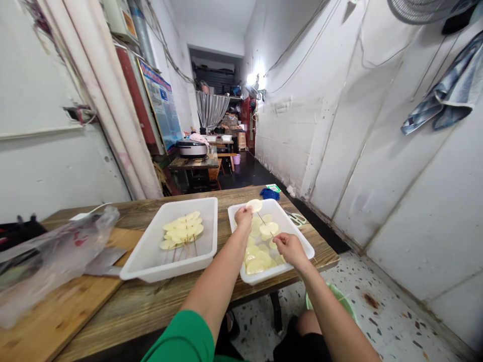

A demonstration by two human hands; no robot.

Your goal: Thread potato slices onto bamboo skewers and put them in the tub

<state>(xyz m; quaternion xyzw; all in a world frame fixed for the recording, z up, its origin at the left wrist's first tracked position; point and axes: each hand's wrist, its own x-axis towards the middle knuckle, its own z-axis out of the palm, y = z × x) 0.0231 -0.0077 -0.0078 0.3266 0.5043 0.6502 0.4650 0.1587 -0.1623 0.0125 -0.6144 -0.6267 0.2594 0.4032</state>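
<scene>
My left hand point(244, 218) pinches a thin, pale yellow slice point(254, 205), which looks like potato, at the tip of a wooden skewer point(261, 218). My right hand point(290, 248) grips the lower part of that skewer, and another slice point(269, 231) sits on it near these fingers. Both hands are over a white plastic tray point(308, 247) with loose wet slices point(258, 260) in it. To the left, a second white tray point(140, 257) contains a pile of skewered slices point(183, 229), their sticks pointing toward me.
A clear plastic bag point(64, 256), a wooden board point(88, 296) and a flat metal blade point(106, 261) lie at the left. Green-handled scissors point(298, 218) and a blue cloth point(269, 193) are beyond the right tray. A green bucket point(341, 296) stands below. Another person point(231, 120) is far back.
</scene>
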